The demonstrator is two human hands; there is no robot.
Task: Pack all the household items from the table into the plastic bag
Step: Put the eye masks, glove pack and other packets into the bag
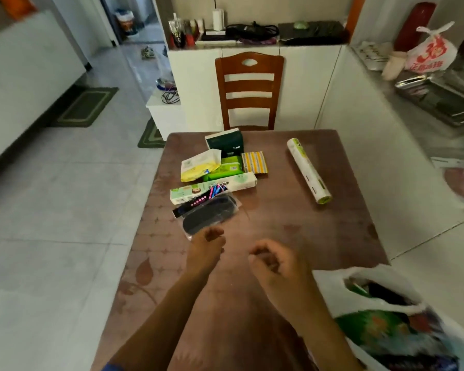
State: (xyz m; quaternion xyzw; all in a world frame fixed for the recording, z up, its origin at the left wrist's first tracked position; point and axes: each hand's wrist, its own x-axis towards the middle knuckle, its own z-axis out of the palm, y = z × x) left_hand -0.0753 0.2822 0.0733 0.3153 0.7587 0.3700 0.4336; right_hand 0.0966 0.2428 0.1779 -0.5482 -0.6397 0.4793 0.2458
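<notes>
Household items lie in a cluster on the desk [292, 218], ahead of both hands and toward the left. Nearest is a clear packet of dark insoles [208, 214], with its long axis running diagonally from near-left to far-right. Its near end lies just beyond the left hand [206, 249], which is the closer hand. The left hand's fingers [212, 234] are loosely curled and hold nothing. The right hand [273, 263] hovers well to the right of the packet, fingers likewise curled in and empty.

Behind the packet, partly overlapped by it, lies a long white box [212, 188]. Further back are a yellow wipes pack [198, 167], a green pack [227, 171], a striped packet [254, 162] and a dark green box [225, 143]. A roll [308, 171] lies apart on the right, pointing away from the person.

The plastic bag [386, 325] sits at the near right corner, mouth open, already partly filled. Judged from this layout, nothing blocks a left-hand reach to the packet; transfer to the bag crosses in front of the right hand.
</notes>
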